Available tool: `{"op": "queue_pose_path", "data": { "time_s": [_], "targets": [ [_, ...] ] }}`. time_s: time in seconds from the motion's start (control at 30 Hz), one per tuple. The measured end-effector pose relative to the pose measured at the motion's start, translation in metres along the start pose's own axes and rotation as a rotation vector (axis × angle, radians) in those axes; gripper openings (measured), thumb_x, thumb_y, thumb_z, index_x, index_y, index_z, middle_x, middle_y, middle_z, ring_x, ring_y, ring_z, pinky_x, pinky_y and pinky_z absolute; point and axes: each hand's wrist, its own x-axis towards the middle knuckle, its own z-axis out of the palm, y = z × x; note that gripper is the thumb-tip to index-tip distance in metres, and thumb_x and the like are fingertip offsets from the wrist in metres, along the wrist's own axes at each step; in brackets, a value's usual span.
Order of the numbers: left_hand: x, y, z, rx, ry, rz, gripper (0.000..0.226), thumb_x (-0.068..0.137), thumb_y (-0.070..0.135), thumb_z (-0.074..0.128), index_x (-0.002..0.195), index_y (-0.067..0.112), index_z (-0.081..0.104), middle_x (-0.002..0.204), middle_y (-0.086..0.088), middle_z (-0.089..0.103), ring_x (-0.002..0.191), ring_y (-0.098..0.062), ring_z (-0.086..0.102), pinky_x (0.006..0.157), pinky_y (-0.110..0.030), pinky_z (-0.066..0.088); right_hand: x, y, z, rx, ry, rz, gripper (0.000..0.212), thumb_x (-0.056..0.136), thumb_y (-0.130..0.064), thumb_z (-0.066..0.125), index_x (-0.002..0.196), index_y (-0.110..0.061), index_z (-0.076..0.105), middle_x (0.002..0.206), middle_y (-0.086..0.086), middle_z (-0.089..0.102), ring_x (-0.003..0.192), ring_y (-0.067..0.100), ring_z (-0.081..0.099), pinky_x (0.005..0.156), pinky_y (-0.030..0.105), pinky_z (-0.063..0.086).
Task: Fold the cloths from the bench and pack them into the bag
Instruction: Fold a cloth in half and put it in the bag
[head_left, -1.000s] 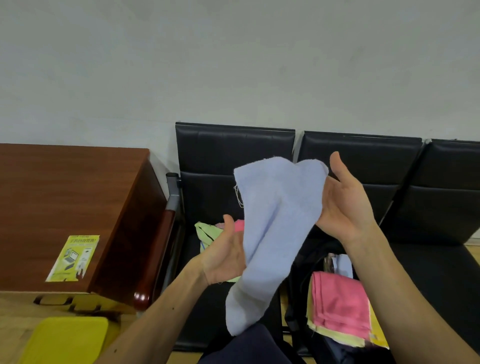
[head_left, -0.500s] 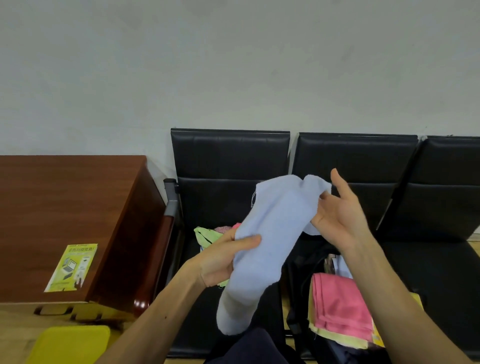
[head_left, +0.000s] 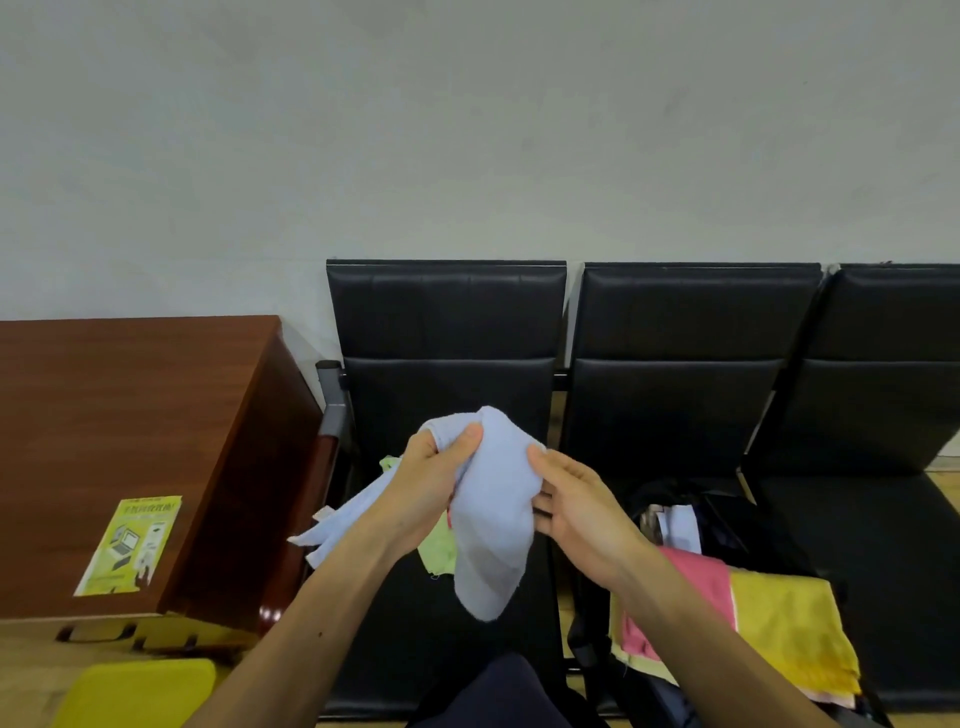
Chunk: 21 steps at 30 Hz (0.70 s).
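Two forearms reach forward: our left grip (head_left: 431, 483) pinches the blue cloth (head_left: 493, 525) at its top, thumb over; our right grip (head_left: 576, 501) clasps its side. It hangs above the green cloth (head_left: 439, 548), left of the black bag (head_left: 727, 506).

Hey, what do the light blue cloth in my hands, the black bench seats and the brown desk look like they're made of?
Light blue cloth: soft matte fabric, maybe cotton or microfibre; it hangs limp and looks fuzzy.
Bench seats: black leather or faux leather, smooth with a dull sheen and panel seams.
Desk: reddish-brown wood or veneer, glossy at its rounded corner.
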Motion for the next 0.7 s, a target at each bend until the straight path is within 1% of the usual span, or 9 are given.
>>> {"op": "queue_pose_path", "data": {
  "time_s": [0.07,0.13,0.17,0.23,0.3,0.43,0.5,0.6,0.7],
  "targets": [
    [-0.001,0.000,0.001,0.057,0.062,0.027,0.027,0.101,0.039,0.051,0.120,0.024,0.062,0.120,-0.005,0.068,0.104,-0.018,0.068,0.083,-0.036,0.061,0.001,-0.004,-0.005,-0.010,0.084,-0.059,0.028,0.099,-0.028,0.053,0.119,-0.014,0.066,0.114,0.006,0.073,0.106,0.022,0.070,0.091,0.041,0.056],
    [0.001,0.003,0.001,0.066,0.191,0.004,0.030,0.101,0.042,0.050,0.123,0.021,0.055,0.115,-0.005,0.064,0.097,-0.016,0.065,0.064,-0.026,0.061,0.004,-0.011,-0.012,0.002,0.185,-0.053,0.027,0.101,-0.026,0.051,0.118,-0.011,0.066,0.112,0.009,0.073,0.105,0.026,0.070,0.095,0.045,0.055],
    [0.002,0.002,-0.002,0.091,0.251,0.005,0.029,0.102,0.040,0.049,0.123,0.021,0.054,0.114,-0.005,0.064,0.097,-0.016,0.064,0.066,-0.027,0.061,0.007,-0.012,-0.016,0.025,0.219,-0.030,0.027,0.102,-0.025,0.049,0.117,-0.009,0.065,0.110,0.010,0.073,0.104,0.028,0.069,0.097,0.047,0.053],
    [0.007,-0.001,-0.011,0.115,0.281,0.013,0.027,0.104,0.038,0.046,0.123,0.023,0.059,0.116,-0.004,0.066,0.104,-0.020,0.065,0.089,-0.043,0.059,0.009,-0.016,-0.022,0.093,0.250,0.023,0.024,0.102,-0.021,0.048,0.116,-0.005,0.059,0.111,0.013,0.073,0.104,0.029,0.069,0.098,0.047,0.052],
    [0.005,0.004,-0.013,0.123,0.281,0.008,0.026,0.104,0.036,0.046,0.122,0.024,0.061,0.117,-0.002,0.067,0.108,-0.020,0.064,0.097,-0.046,0.053,0.008,-0.019,-0.024,0.147,0.233,0.065,0.024,0.100,-0.023,0.052,0.118,-0.007,0.055,0.111,0.014,0.073,0.103,0.027,0.069,0.093,0.043,0.053],
    [0.006,0.010,-0.014,0.145,0.167,-0.033,0.022,0.101,0.036,0.053,0.118,0.027,0.064,0.114,-0.001,0.070,0.106,-0.021,0.068,0.095,-0.048,0.055,0.005,-0.016,-0.024,0.051,0.089,0.212,0.027,0.093,-0.028,0.064,0.114,-0.011,0.069,0.109,0.013,0.074,0.101,0.027,0.071,0.084,0.040,0.057],
    [0.006,0.014,-0.015,0.153,0.050,-0.023,0.021,0.099,0.031,0.057,0.117,0.027,0.066,0.111,0.000,0.074,0.102,-0.018,0.071,0.091,-0.045,0.058,0.005,-0.012,-0.024,-0.038,0.055,0.201,0.021,0.092,-0.023,0.066,0.109,-0.015,0.074,0.110,0.010,0.074,0.102,0.025,0.071,0.077,0.037,0.056],
    [0.005,0.019,-0.021,0.242,-0.128,-0.057,0.033,0.092,0.023,0.068,0.125,0.028,0.062,0.116,0.002,0.073,0.106,-0.018,0.071,0.090,-0.044,0.058,0.008,-0.017,-0.027,-0.078,0.163,0.017,0.014,0.092,-0.016,0.065,0.103,-0.018,0.074,0.106,0.006,0.074,0.097,0.020,0.071,0.075,0.033,0.055],
    [0.008,0.021,-0.030,0.347,-0.210,-0.104,0.051,0.087,0.019,0.074,0.134,0.029,0.056,0.124,0.002,0.069,0.113,-0.019,0.067,0.096,-0.047,0.055,0.012,-0.034,-0.033,-0.310,0.185,-0.236,0.011,0.094,-0.015,0.063,0.102,-0.015,0.071,0.102,0.006,0.071,0.099,0.021,0.069,0.087,0.039,0.058]
  ]
}}
